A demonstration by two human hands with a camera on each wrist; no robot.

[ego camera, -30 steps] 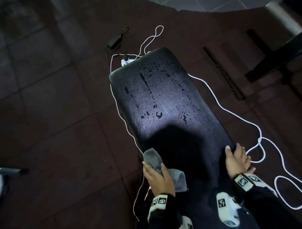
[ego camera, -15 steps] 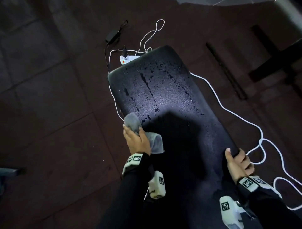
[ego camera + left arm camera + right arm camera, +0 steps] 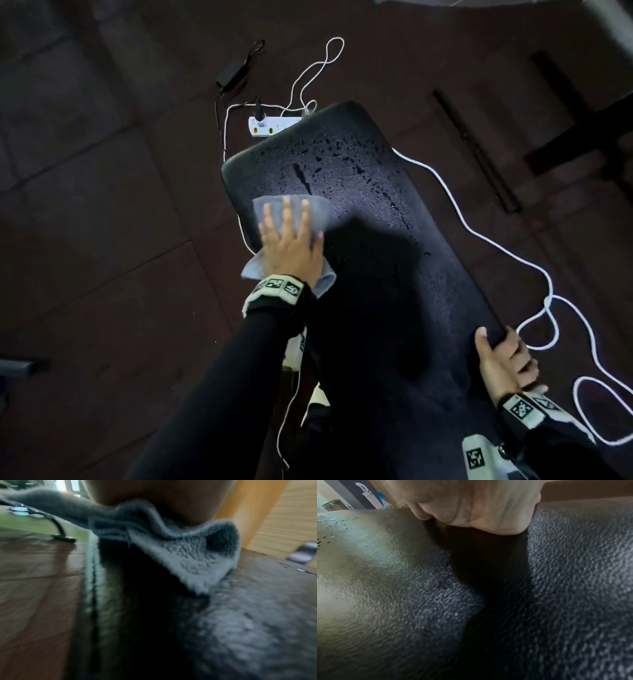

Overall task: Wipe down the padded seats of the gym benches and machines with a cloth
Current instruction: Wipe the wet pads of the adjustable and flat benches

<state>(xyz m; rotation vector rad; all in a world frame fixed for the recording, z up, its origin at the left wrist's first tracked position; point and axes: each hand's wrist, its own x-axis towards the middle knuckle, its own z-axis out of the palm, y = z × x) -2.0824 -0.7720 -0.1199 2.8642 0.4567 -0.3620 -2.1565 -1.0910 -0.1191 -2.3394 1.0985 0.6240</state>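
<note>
One right hand [image 3: 505,363] grips the near right edge of the single black bench pad [image 3: 394,274], thumb on top. Farther up the pad, one left hand [image 3: 291,240] presses one grey cloth [image 3: 318,214] flat with straight fingers, near the droplets [image 3: 342,154]. Beyond the pad, one power strip [image 3: 274,125] lies on the dark tiled floor [image 3: 102,205].

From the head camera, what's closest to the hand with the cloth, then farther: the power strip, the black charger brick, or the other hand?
1. Power strip, on the floor beyond the bench end.
2. Charger brick, farther back on the floor.
3. Right hand, gripping the bench's right edge.
</note>
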